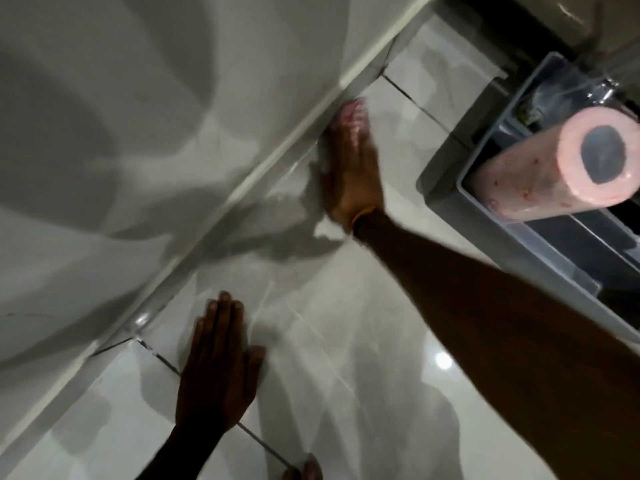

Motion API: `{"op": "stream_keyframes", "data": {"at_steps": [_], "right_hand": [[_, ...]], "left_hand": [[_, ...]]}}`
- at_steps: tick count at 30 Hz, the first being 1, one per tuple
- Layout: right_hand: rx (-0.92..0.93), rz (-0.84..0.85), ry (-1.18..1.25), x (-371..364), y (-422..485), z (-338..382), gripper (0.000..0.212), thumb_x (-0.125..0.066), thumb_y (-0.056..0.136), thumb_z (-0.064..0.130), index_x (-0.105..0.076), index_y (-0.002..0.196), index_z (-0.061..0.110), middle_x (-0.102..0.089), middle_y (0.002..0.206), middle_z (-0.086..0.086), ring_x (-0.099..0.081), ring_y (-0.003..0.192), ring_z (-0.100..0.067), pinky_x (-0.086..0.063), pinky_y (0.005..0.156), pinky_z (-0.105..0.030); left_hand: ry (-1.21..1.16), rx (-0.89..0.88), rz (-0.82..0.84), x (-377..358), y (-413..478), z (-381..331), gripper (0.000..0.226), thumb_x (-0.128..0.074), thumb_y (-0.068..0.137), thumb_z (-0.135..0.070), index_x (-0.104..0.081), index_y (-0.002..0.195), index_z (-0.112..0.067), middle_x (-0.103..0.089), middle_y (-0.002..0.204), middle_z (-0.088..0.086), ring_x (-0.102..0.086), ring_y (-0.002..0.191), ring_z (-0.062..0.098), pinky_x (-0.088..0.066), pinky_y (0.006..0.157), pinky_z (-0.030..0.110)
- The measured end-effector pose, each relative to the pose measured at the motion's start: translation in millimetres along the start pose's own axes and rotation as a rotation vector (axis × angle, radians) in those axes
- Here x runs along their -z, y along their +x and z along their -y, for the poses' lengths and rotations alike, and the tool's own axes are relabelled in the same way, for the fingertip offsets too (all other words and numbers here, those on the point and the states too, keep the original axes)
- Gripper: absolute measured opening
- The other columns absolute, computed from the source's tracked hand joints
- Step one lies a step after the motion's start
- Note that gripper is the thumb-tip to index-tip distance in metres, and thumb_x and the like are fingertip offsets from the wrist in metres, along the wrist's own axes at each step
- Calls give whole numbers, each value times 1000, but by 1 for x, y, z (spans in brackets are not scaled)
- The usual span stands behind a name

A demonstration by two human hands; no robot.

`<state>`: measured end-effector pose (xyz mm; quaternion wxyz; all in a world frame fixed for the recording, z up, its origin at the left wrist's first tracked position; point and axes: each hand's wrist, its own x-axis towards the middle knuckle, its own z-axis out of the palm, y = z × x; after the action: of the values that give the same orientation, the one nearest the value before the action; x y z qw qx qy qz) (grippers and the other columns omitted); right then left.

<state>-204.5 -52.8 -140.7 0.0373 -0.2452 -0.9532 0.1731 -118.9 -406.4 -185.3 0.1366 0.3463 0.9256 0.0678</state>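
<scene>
The tiled floor (346, 341) lies under both sets of fingers, and the white panel (138, 98) rises just beyond them, edged by a pale strip (242, 178) that runs past the fingertips of both hands. Well off to the right of the reaching fingers stands a grey bin (512, 112) with a pink roll (540, 174) lying across it. The work looks like wiping the seam where floor meets strip. To do it well, the strokes should follow the seam rather than cross it. The pressure should come from the fingertips so the rag gets into the corner, while the bracing hand carries the body's weight. The right hand (351, 174) stretches forward with its fingers laid out long. The pink rag (353, 110) sits at their very tips, pushed against the foot of the strip. Blur hides whether the fingers pinch the rag or only press on it. The left hand (214, 368) is spread flat, its fingers (221, 313) straight and close together, palm down on the tile just short of the strip, and it holds nothing.
</scene>
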Motion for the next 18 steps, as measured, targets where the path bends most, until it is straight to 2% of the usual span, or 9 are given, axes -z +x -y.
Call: {"op": "stream_keyframes", "data": {"at_steps": [2, 4, 6, 8, 10, 12, 14, 16, 18], "right_hand": [[223, 32, 91, -18, -52, 23, 75, -53, 107, 40, -32, 167, 2, -19, 178, -27, -14, 168, -47, -21, 136, -54], [463, 156, 25, -30, -91, 29, 73, -50, 107, 49, -38, 166, 7, -32, 176, -22, -24, 165, -46, -27, 134, -58], [557, 243, -37, -31, -91, 21, 73, -44, 108, 56, -38, 167, 13, -33, 176, -17, -26, 165, -43, -29, 133, -57], [466, 205, -37, -24, -61, 6, 76, -42, 110, 57, -29, 170, 13, -20, 180, -19, -17, 169, -39, -25, 135, -53], [205, 112, -99, -9, -13, -19, 80, -33, 110, 57, -16, 173, 9, -6, 182, -22, -7, 170, -39, -19, 138, -51], [-9, 68, -201, 7, 36, -49, 80, -22, 110, 51, -6, 172, 4, 1, 181, -25, 1, 170, -41, -10, 139, -51], [-135, 99, -183, 14, 61, -59, 77, -18, 110, 48, -4, 172, 5, 2, 181, -24, 3, 170, -42, -8, 139, -54], [-139, 85, -193, 11, 52, -38, 82, -12, 108, 55, -8, 172, 4, -1, 181, -25, 1, 170, -43, -8, 139, -54], [-62, 86, -132, 2, 14, -7, 93, -9, 105, 66, -13, 171, 2, -3, 181, -26, -2, 170, -44, -8, 139, -51]], "left_hand": [[19, -6, -1, 1, 0, -2, 77, -43, 102, -43, -25, 163, 1, -17, 175, 21, -17, 164, 37, -26, 130, 55], [32, -19, -16, 1, 0, -1, 77, -41, 104, -44, -24, 162, 3, -18, 175, 23, -17, 164, 38, -27, 130, 57], [39, -31, -35, -1, -1, 0, 76, -40, 105, -44, -23, 163, 2, -17, 175, 22, -15, 164, 37, -26, 130, 57], [23, -33, -49, -3, -2, 2, 76, -41, 105, -44, -22, 163, 1, -16, 176, 20, -14, 165, 35, -25, 131, 55], [8, -24, -48, -5, -2, 3, 77, -40, 104, -45, -20, 164, -1, -14, 177, 17, -13, 165, 33, -20, 133, 50], [8, -26, -39, -6, -1, 5, 78, -38, 104, -47, -18, 165, -3, -11, 178, 16, -12, 166, 31, -15, 134, 46], [12, -28, -34, -8, -1, 5, 77, -37, 105, -46, -18, 165, -2, -11, 178, 16, -11, 166, 31, -12, 135, 44], [21, -19, -25, -7, -1, 5, 77, -39, 104, -46, -20, 165, -2, -12, 178, 16, -10, 166, 31, -10, 135, 43], [23, -19, -25, -4, 0, 2, 77, -39, 104, -46, -22, 164, -1, -13, 177, 17, -10, 166, 32, -9, 136, 43]]}}
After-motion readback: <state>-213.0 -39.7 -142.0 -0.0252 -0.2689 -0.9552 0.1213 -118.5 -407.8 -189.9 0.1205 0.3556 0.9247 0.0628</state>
